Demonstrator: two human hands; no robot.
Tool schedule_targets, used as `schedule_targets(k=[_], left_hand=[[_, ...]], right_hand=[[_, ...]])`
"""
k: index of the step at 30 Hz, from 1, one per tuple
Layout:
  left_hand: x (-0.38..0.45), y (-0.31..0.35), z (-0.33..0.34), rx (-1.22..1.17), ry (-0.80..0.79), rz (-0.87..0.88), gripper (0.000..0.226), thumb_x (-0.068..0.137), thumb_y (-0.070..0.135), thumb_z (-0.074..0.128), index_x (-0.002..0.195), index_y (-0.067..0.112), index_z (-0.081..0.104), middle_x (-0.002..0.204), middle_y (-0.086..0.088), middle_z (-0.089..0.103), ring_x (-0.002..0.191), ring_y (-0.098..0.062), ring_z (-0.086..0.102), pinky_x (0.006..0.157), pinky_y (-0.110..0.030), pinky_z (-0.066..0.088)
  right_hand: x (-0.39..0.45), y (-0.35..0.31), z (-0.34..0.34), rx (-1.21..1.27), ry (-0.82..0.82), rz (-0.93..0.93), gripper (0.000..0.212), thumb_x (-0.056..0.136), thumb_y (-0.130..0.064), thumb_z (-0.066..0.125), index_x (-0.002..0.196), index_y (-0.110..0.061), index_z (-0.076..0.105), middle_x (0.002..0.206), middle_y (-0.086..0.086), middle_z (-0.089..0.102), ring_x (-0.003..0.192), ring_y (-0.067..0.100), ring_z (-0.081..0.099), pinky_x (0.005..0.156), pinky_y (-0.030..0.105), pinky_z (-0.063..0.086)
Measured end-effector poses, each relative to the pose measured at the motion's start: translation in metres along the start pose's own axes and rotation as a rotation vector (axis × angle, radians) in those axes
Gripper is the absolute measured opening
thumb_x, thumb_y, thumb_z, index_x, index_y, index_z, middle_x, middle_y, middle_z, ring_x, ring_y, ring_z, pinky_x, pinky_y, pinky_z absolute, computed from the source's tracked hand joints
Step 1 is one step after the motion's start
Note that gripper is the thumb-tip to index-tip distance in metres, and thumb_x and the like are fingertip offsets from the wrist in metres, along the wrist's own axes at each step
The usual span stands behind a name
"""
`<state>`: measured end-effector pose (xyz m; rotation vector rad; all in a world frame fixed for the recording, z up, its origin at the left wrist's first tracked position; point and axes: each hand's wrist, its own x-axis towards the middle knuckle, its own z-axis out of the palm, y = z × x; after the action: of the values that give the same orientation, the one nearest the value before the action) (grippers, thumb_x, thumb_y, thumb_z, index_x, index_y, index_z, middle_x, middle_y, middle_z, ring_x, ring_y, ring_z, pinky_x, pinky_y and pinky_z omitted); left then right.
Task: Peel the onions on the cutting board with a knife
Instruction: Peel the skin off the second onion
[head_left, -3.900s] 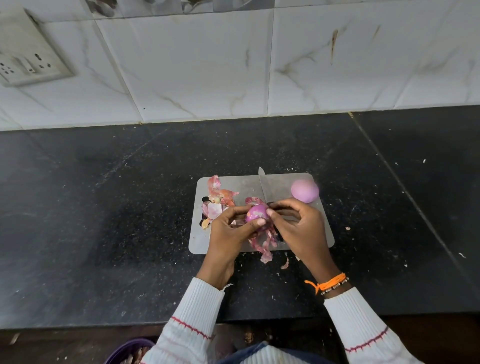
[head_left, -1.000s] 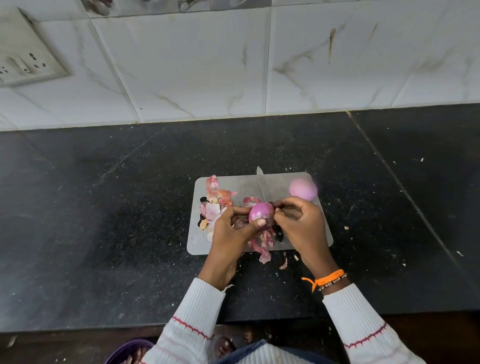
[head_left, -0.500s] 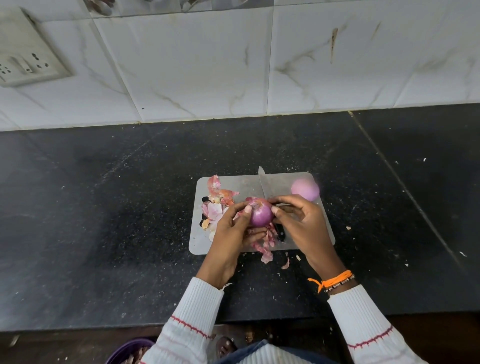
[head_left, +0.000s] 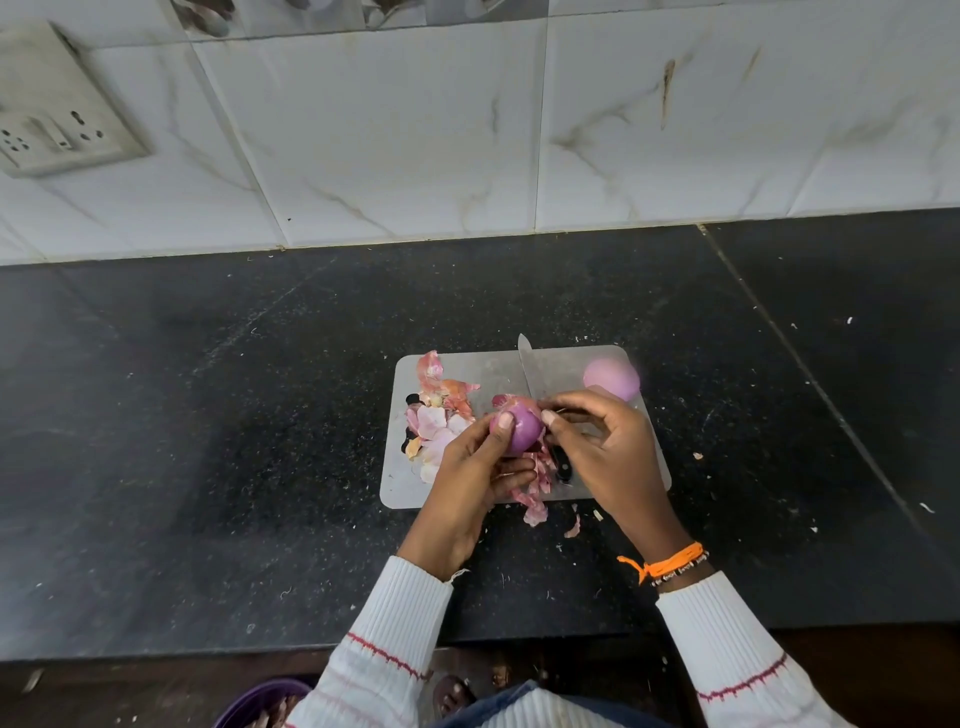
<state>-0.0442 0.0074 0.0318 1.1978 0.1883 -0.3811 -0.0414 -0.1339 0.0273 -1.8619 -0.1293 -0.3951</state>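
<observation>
My left hand (head_left: 467, 467) grips a purple onion (head_left: 522, 431) just above the grey cutting board (head_left: 402, 488), thumb laid over its front. A loose flap of skin stands up at the onion's top, and my right hand (head_left: 608, 447) pinches it there with thumb and fingertips. The knife (head_left: 527, 371) lies on the board beneath my hands, blade pointing away, its black handle partly hidden under my right hand. A peeled pale pink onion (head_left: 610, 378) sits at the board's far right corner.
A heap of pink and orange peels (head_left: 436, 415) covers the board's left side, and more peels (head_left: 535, 493) hang over its near edge. The black counter meets a tiled wall with a socket (head_left: 57, 130). A purple bowl (head_left: 260, 704) sits below the counter edge.
The onion has turned in my left hand and my left thumb has slid up over its front. My right fingers stay at the onion's top. Knife and peeled onion have not moved.
</observation>
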Motion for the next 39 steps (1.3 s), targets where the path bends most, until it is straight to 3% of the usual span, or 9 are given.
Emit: schedule_targets(k=[4, 14, 20, 24, 27, 32, 37, 39], left_hand=[[-0.001, -0.001, 0.000, 0.045, 0.015, 0.024, 0.035, 0.089, 0.027, 0.054, 0.117, 0.006, 0.059, 0.086, -0.008, 0.066, 0.067, -0.011, 0.063, 0.065, -0.021, 0.056], [-0.005, -0.001, 0.000, 0.121, 0.066, 0.158, 0.032, 0.087, 0.013, 0.059, 0.119, 0.015, 0.057, 0.105, -0.010, 0.067, 0.078, -0.009, 0.069, 0.066, -0.019, 0.055], [-0.007, -0.003, -0.002, 0.106, 0.080, 0.123, 0.030, 0.088, 0.010, 0.057, 0.118, 0.012, 0.056, 0.098, -0.009, 0.067, 0.071, -0.010, 0.069, 0.066, -0.022, 0.057], [-0.007, -0.008, -0.001, 0.120, 0.074, 0.089, 0.036, 0.089, 0.018, 0.057, 0.122, 0.004, 0.055, 0.086, -0.009, 0.069, 0.068, -0.015, 0.067, 0.073, -0.031, 0.059], [-0.007, -0.008, 0.002, 0.096, 0.047, 0.061, 0.031, 0.092, 0.020, 0.053, 0.117, 0.003, 0.056, 0.076, -0.007, 0.068, 0.062, -0.012, 0.066, 0.066, -0.024, 0.058], [-0.009, -0.005, 0.001, 0.040, -0.028, 0.002, 0.034, 0.094, 0.029, 0.047, 0.110, 0.001, 0.058, 0.082, -0.013, 0.066, 0.065, -0.013, 0.065, 0.062, -0.020, 0.056], [-0.008, -0.003, -0.002, -0.045, -0.031, -0.022, 0.056, 0.093, 0.041, 0.039, 0.120, -0.007, 0.047, 0.085, -0.016, 0.065, 0.066, -0.017, 0.064, 0.060, -0.023, 0.056], [-0.007, -0.002, -0.003, -0.059, -0.030, -0.047, 0.055, 0.096, 0.043, 0.034, 0.116, -0.006, 0.051, 0.083, -0.016, 0.065, 0.064, -0.017, 0.063, 0.058, -0.023, 0.055]], right_hand=[[-0.001, -0.003, 0.001, -0.060, 0.029, -0.045, 0.015, 0.077, -0.012, 0.074, 0.091, -0.015, 0.070, 0.087, -0.002, 0.069, 0.081, 0.006, 0.066, 0.072, 0.024, 0.057], [-0.002, 0.000, 0.002, -0.051, 0.002, 0.006, 0.010, 0.073, -0.002, 0.074, 0.081, -0.009, 0.072, 0.084, 0.003, 0.068, 0.081, 0.013, 0.066, 0.074, 0.025, 0.056], [-0.006, -0.003, 0.005, -0.098, 0.028, -0.045, 0.008, 0.074, 0.000, 0.072, 0.079, -0.005, 0.071, 0.080, 0.000, 0.067, 0.077, 0.008, 0.064, 0.071, 0.018, 0.053], [-0.008, -0.004, 0.007, -0.209, 0.082, -0.105, 0.006, 0.076, -0.004, 0.071, 0.080, -0.006, 0.068, 0.080, 0.003, 0.064, 0.073, 0.009, 0.061, 0.066, 0.014, 0.051], [-0.009, -0.002, 0.008, -0.252, 0.096, -0.079, 0.006, 0.079, -0.005, 0.068, 0.084, -0.007, 0.065, 0.084, 0.002, 0.062, 0.074, 0.010, 0.061, 0.065, 0.016, 0.052], [-0.007, 0.005, 0.002, -0.290, 0.121, -0.008, 0.006, 0.080, -0.005, 0.066, 0.086, -0.004, 0.064, 0.086, 0.002, 0.060, 0.072, 0.000, 0.056, 0.065, 0.006, 0.045], [-0.007, 0.019, 0.003, -0.378, 0.067, 0.016, 0.007, 0.076, -0.002, 0.070, 0.080, -0.004, 0.065, 0.083, 0.007, 0.061, 0.067, 0.006, 0.055, 0.063, 0.006, 0.045], [-0.008, 0.022, 0.005, -0.400, 0.055, 0.010, 0.007, 0.076, -0.001, 0.070, 0.080, -0.004, 0.065, 0.084, 0.008, 0.062, 0.067, 0.007, 0.056, 0.064, 0.006, 0.045]])
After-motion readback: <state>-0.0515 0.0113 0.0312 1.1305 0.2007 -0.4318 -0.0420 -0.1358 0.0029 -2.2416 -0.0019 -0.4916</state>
